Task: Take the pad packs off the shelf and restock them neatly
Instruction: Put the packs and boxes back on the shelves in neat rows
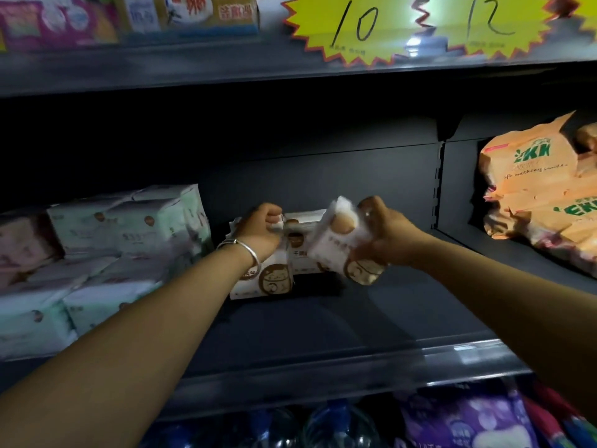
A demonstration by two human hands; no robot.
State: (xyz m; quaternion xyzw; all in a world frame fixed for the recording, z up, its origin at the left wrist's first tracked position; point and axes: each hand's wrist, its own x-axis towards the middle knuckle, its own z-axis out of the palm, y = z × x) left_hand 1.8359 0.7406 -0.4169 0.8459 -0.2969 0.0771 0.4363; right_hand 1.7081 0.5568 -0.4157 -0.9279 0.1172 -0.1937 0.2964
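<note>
On the dark shelf stand white pad packs with brown round marks. My left hand, with a silver bangle at the wrist, grips the top of the front standing pack. Another white pack stands just behind it. My right hand holds a tilted white pack lifted above the shelf, to the right of the standing ones. Pale green and white packs are stacked at the shelf's left.
Orange bags lie on the neighbouring shelf section at right, past a slotted upright. Yellow price tags hang on the shelf edge above. Water bottles and purple packs sit on the shelf below.
</note>
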